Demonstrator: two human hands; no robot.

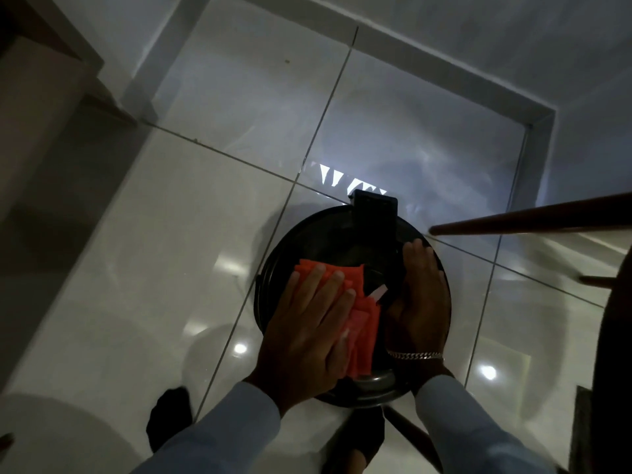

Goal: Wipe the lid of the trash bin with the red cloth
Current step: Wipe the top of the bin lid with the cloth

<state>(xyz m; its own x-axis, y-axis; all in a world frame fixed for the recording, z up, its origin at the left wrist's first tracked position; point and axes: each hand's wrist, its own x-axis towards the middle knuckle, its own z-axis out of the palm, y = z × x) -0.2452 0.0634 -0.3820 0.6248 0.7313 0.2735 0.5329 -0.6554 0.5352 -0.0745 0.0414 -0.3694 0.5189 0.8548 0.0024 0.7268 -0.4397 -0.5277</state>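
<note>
A round black trash bin stands on the tiled floor below me, and its dark lid (345, 244) faces up with a hinge block at the far edge. My left hand (304, 330) lies flat on the red cloth (362, 330), pressing it against the lid's left and middle part. The cloth is folded, with a small pale tag showing near its right corner. My right hand (419, 302) rests with fingers spread on the lid's right side, touching the rim; a silver bracelet circles its wrist.
Glossy white floor tiles (171, 268) surround the bin. A dark wooden leg (530, 217) juts in from the right just beyond the bin. A wooden piece of furniture (41, 114) stands at the left. White skirting (444, 59) runs along the far walls. My dark-socked feet show below.
</note>
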